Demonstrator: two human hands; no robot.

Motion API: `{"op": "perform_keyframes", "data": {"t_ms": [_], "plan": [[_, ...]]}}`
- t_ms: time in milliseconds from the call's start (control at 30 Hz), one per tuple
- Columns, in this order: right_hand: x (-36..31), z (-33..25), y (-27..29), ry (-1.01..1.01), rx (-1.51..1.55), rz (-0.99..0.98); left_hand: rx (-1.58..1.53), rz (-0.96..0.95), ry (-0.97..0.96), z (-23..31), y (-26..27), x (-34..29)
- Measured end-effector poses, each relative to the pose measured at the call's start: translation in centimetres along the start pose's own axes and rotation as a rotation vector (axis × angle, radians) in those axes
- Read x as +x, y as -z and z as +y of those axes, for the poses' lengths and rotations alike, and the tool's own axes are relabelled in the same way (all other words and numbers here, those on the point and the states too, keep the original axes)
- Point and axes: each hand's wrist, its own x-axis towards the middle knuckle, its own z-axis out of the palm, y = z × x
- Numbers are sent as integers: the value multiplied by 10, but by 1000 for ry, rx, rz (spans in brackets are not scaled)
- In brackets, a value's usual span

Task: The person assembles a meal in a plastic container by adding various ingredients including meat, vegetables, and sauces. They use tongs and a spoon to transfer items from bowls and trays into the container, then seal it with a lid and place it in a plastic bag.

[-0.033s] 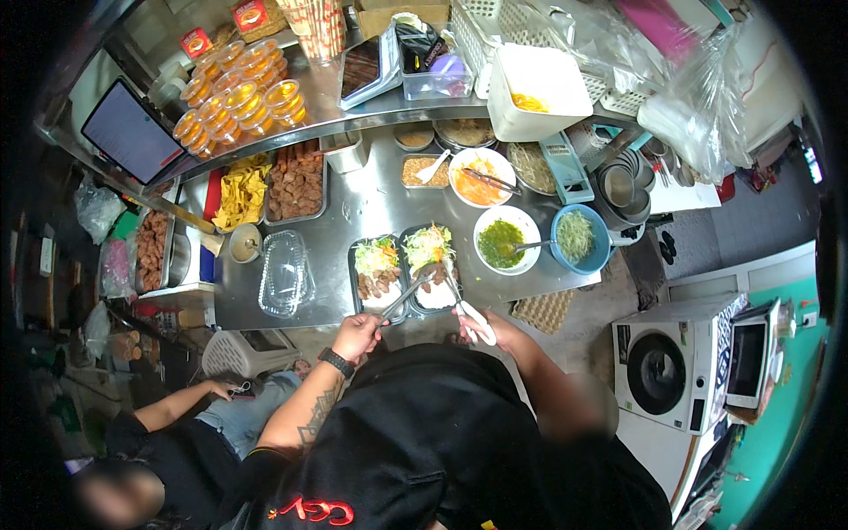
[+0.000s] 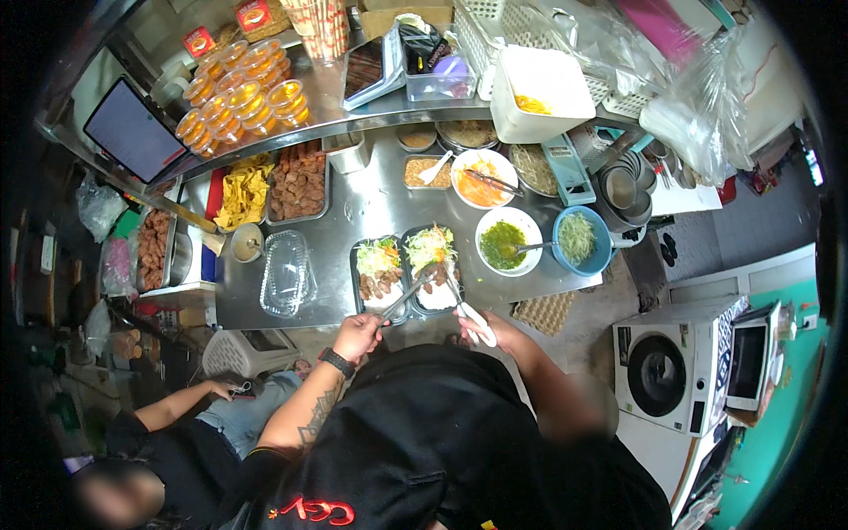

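Note:
My left hand [image 2: 358, 336] is closed around metal tongs [image 2: 399, 299], whose tips reach to the grilled meat [image 2: 432, 275] in the right-hand black tray [image 2: 451, 306]. My right hand [image 2: 500, 335] grips scissors [image 2: 478, 323] with white handles; the blades point into the same tray, at the meat. White rice [image 2: 435, 298] and shredded salad [image 2: 430, 246] lie in it too. Beside it on the left is a second black tray [image 2: 358, 281] with salad, cut meat and rice. A clear plastic lid [image 2: 284, 281] rests further left on the steel counter.
At right stand a white bowl [image 2: 530, 228] of green sauce and a blue bowl [image 2: 604, 252] of shredded vegetable. Behind are a carrot bowl [image 2: 505, 177] and a meat pan [image 2: 325, 199]. A shelf [image 2: 336, 113] overhangs the back. Someone sits at lower left, a hand [image 2: 219, 389] near a phone.

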Motion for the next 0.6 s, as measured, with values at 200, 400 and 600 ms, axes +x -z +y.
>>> {"op": "perform_keyframes", "data": {"t_ms": [200, 400, 600], "plan": [[18, -16, -9, -40, 48, 149, 16, 66, -46, 9, -3, 2], [4, -4, -14, 114, 130, 226, 121, 525, -522, 46, 119, 59], [-10, 12, -20, 74, -53, 290, 1097, 1059, -575, 126, 208, 78]]}}
